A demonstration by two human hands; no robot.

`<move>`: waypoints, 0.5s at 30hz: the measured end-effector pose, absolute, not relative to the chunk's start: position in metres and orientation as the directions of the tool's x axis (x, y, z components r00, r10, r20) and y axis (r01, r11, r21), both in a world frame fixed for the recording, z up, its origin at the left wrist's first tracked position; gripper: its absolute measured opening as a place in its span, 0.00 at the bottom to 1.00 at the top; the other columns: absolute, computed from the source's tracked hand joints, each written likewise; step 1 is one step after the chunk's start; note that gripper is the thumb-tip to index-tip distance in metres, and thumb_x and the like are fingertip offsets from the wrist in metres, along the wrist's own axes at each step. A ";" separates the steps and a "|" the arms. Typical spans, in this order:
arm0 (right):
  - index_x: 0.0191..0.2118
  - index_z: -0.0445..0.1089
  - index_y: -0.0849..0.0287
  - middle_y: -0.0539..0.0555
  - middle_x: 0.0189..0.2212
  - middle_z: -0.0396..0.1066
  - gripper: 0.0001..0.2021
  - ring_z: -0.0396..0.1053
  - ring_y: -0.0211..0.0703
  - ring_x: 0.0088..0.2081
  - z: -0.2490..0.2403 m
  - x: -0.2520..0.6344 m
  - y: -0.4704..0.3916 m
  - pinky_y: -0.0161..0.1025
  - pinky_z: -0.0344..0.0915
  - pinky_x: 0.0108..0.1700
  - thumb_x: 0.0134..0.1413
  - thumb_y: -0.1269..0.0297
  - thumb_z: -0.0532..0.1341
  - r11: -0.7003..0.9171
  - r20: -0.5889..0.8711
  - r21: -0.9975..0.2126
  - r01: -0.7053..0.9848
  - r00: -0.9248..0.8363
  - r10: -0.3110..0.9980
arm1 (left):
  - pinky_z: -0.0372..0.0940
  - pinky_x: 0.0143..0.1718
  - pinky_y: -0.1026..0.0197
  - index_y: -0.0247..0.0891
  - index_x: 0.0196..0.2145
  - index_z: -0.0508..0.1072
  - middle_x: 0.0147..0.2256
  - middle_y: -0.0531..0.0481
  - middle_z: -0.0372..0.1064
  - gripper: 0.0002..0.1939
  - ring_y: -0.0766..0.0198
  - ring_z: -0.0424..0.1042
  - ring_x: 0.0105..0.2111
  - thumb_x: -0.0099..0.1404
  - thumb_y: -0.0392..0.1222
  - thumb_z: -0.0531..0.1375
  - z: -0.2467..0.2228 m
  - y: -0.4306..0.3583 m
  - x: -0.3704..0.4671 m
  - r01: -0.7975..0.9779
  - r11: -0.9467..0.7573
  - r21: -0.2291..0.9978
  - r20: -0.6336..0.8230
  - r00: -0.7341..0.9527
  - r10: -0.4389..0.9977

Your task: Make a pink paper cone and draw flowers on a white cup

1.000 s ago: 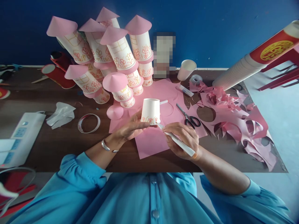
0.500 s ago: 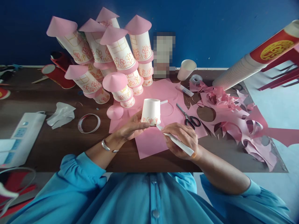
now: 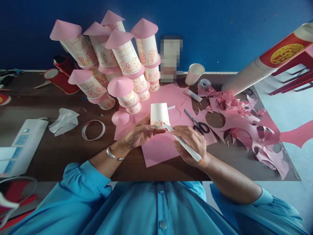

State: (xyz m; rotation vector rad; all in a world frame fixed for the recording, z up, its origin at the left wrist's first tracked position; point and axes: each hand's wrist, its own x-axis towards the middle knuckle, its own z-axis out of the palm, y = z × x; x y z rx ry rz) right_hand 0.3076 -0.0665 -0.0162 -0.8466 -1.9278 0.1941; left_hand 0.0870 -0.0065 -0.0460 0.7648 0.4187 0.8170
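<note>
A white paper cup [image 3: 159,112], upside down with red flowers drawn near its rim, is held from the left by my left hand [image 3: 140,133]. My right hand [image 3: 189,143] grips a white marker [image 3: 187,147], whose tip meets the flower band on the cup. Beneath both hands lie pink paper sheets [image 3: 158,150]. Behind the cup rests another pen [image 3: 171,107] on the pink paper.
Cup towers with pink cone roofs [image 3: 119,39] stand at the back left. Black-handled scissors [image 3: 201,126], a glue tube [image 3: 194,96] and pink scraps [image 3: 264,140] lie right. A tape roll [image 3: 93,130] and tissue [image 3: 64,121] lie left. A long cup stack [image 3: 254,75] leans at the right.
The cup has turned a little and shifted slightly right in my left hand. The marker tip has moved up from the cup's rim onto the flower band.
</note>
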 end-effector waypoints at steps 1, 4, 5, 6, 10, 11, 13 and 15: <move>0.57 0.70 0.57 0.59 0.44 0.81 0.12 0.83 0.46 0.45 -0.016 0.307 -0.067 0.39 0.81 0.43 0.72 0.68 0.60 0.745 0.722 -0.469 0.475 -0.280 0.633 | 0.74 0.56 0.51 0.43 0.58 0.77 0.49 0.47 0.83 0.22 0.51 0.80 0.54 0.66 0.38 0.69 -0.045 -0.007 0.087 -0.490 0.450 0.746 -0.045 0.638 0.769; 0.56 0.71 0.58 0.60 0.44 0.82 0.12 0.83 0.46 0.45 -0.016 0.307 -0.067 0.39 0.81 0.44 0.71 0.68 0.61 0.752 0.719 -0.468 0.465 -0.295 0.629 | 0.73 0.57 0.49 0.41 0.59 0.77 0.49 0.44 0.83 0.26 0.48 0.81 0.52 0.64 0.40 0.72 -0.044 -0.007 0.086 -0.429 0.456 0.780 -0.061 0.672 0.738; 0.56 0.71 0.58 0.59 0.44 0.82 0.12 0.83 0.46 0.45 -0.016 0.307 -0.067 0.39 0.82 0.44 0.71 0.69 0.61 0.755 0.721 -0.468 0.460 -0.296 0.627 | 0.73 0.57 0.48 0.41 0.58 0.77 0.49 0.44 0.82 0.26 0.48 0.81 0.51 0.63 0.40 0.73 -0.044 -0.007 0.085 -0.405 0.453 0.794 -0.073 0.678 0.732; 0.57 0.71 0.58 0.59 0.44 0.82 0.13 0.83 0.46 0.45 -0.016 0.306 -0.067 0.39 0.82 0.44 0.71 0.69 0.61 0.758 0.721 -0.468 0.454 -0.299 0.625 | 0.72 0.57 0.49 0.41 0.57 0.77 0.49 0.44 0.82 0.26 0.48 0.81 0.51 0.62 0.41 0.74 -0.044 -0.008 0.085 -0.387 0.451 0.805 -0.083 0.678 0.730; 0.58 0.70 0.57 0.59 0.44 0.82 0.14 0.83 0.47 0.45 -0.017 0.306 -0.068 0.40 0.82 0.43 0.70 0.70 0.60 0.768 0.725 -0.463 0.442 -0.310 0.615 | 0.72 0.56 0.49 0.41 0.56 0.77 0.49 0.43 0.82 0.26 0.47 0.81 0.53 0.62 0.44 0.75 -0.044 -0.008 0.084 -0.372 0.430 0.823 -0.089 0.663 0.743; 0.59 0.70 0.57 0.59 0.44 0.82 0.14 0.83 0.47 0.45 -0.016 0.306 -0.068 0.41 0.82 0.43 0.70 0.70 0.60 0.771 0.726 -0.462 0.438 -0.314 0.612 | 0.73 0.55 0.49 0.41 0.57 0.77 0.49 0.42 0.82 0.27 0.47 0.80 0.53 0.62 0.44 0.75 -0.044 -0.008 0.084 -0.364 0.429 0.827 -0.092 0.664 0.742; 0.58 0.70 0.57 0.58 0.42 0.82 0.14 0.83 0.47 0.44 -0.016 0.306 -0.068 0.42 0.82 0.42 0.70 0.70 0.60 0.780 0.731 -0.458 0.427 -0.319 0.604 | 0.73 0.52 0.51 0.40 0.57 0.77 0.48 0.42 0.82 0.26 0.48 0.80 0.53 0.62 0.45 0.75 -0.043 -0.008 0.084 -0.355 0.420 0.835 -0.087 0.668 0.739; 0.57 0.70 0.58 0.58 0.40 0.81 0.14 0.83 0.47 0.42 -0.014 0.306 -0.068 0.42 0.82 0.42 0.69 0.71 0.60 0.787 0.734 -0.452 0.419 -0.327 0.595 | 0.73 0.51 0.53 0.41 0.55 0.78 0.47 0.43 0.81 0.25 0.50 0.80 0.52 0.63 0.45 0.74 -0.041 -0.008 0.085 -0.360 0.409 0.838 -0.075 0.667 0.741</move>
